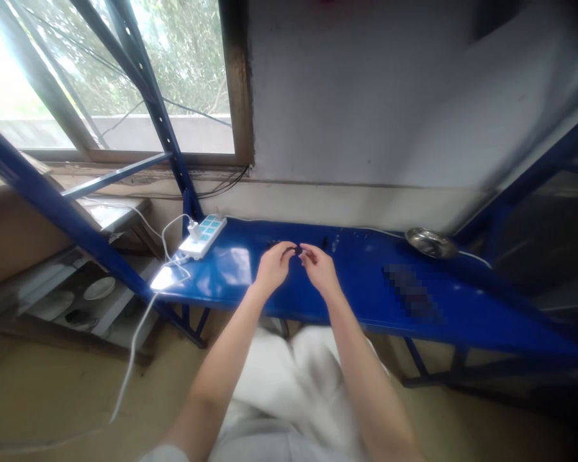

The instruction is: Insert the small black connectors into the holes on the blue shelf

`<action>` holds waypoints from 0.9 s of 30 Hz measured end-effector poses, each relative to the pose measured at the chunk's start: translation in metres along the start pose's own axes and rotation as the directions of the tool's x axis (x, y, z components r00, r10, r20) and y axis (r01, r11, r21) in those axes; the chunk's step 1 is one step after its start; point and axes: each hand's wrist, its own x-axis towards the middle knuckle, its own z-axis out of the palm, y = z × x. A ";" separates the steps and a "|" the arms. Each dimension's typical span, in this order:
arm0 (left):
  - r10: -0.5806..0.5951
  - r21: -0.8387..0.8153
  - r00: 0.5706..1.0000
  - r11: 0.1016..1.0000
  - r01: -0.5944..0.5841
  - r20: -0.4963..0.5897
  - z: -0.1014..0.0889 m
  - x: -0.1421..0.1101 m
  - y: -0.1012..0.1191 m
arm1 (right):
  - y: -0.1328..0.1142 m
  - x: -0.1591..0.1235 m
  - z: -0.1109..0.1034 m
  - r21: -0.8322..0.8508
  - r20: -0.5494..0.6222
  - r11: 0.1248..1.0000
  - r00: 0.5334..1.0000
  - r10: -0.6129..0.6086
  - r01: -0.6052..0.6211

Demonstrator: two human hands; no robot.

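Note:
My left hand (275, 262) and my right hand (318, 264) face each other over the blue table (366, 295), fingertips nearly meeting. A small dark piece (297, 250) shows between them, pinched at its left side by my left thumb and fingers. My right fingers are closed too, with a tiny pale bit at their tips, too small to name. Behind my left fingers some small dark items are partly hidden. Just beyond my right hand stands a small black object (324, 242), and small clear pieces (336, 242) lie beside it.
A white power strip (203, 236) with a plugged-in cable sits at the table's left end. Toward the right back stands a shiny metal bowl (431, 243), with a blurred-out dark object (413, 292) in front of it. Blue frame posts (158, 122) rise at both sides.

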 end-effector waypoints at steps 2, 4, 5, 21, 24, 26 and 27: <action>-0.084 -0.097 0.996 0.992 0.082 -0.020 0.000 -0.002 0.003 | -0.003 -0.004 0.003 0.200 -0.008 0.973 0.992 0.123 -0.119; -0.133 -0.172 0.991 0.977 0.128 -0.017 0.001 -0.005 0.005 | -0.007 -0.008 0.008 0.300 -0.002 0.935 0.980 0.201 -0.191; -0.145 -0.202 0.989 0.969 0.141 -0.005 0.000 -0.006 0.007 | -0.010 -0.009 0.010 0.303 -0.001 0.929 0.975 0.220 -0.210; -0.056 -0.022 0.998 0.998 0.055 -0.018 -0.009 -0.018 0.018 | -0.042 -0.030 0.004 -0.092 -0.125 0.996 0.992 0.006 -0.017; -0.176 -0.173 0.984 0.970 0.173 0.002 -0.009 -0.017 0.020 | -0.043 -0.031 0.000 -0.137 -0.084 0.991 0.996 -0.023 0.011; -0.231 -0.259 0.973 0.939 0.226 0.009 -0.011 -0.016 0.020 | -0.044 -0.031 -0.003 -0.141 -0.042 0.989 0.998 -0.048 0.042; -0.246 -0.286 0.969 0.929 0.236 0.000 -0.013 -0.016 0.020 | -0.044 -0.031 -0.005 -0.133 -0.012 0.990 0.998 -0.057 0.055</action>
